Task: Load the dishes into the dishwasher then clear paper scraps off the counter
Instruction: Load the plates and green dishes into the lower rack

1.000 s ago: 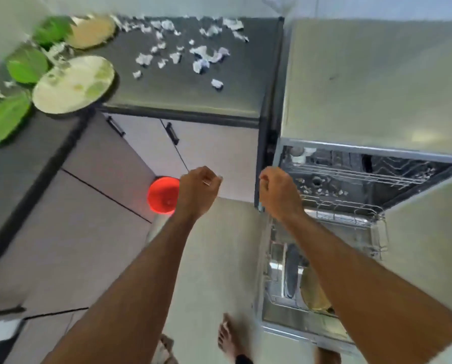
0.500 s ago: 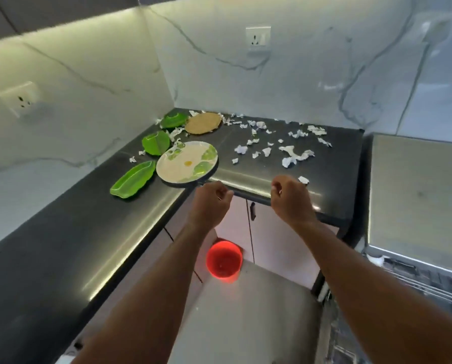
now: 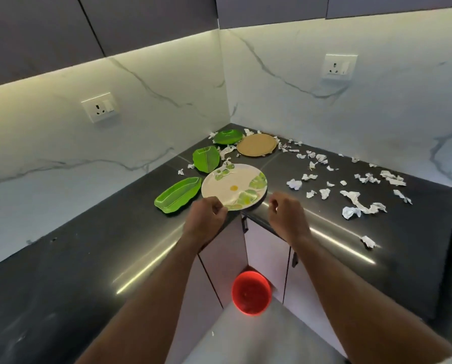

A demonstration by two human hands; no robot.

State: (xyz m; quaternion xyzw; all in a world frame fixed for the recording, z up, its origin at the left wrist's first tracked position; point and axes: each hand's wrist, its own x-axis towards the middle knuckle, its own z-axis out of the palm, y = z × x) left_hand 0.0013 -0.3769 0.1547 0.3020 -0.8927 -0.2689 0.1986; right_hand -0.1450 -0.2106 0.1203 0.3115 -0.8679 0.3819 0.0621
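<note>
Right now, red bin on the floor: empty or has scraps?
Looks empty: red bin interior shows only plain red; paper scraps lie on the counter.

The room was an L-shaped kitchen corner. White marble-look walls (image 3: 324,109) with grey veins met at the corner, each carrying a white socket (image 3: 100,107), the other (image 3: 339,67) on the right wall. Dark upper cabinets (image 3: 141,19) hung above, and a strip of light under them lit the walls. Pale lower cabinet doors (image 3: 267,253) with dark handles stood over a grey floor (image 3: 246,342).
</note>
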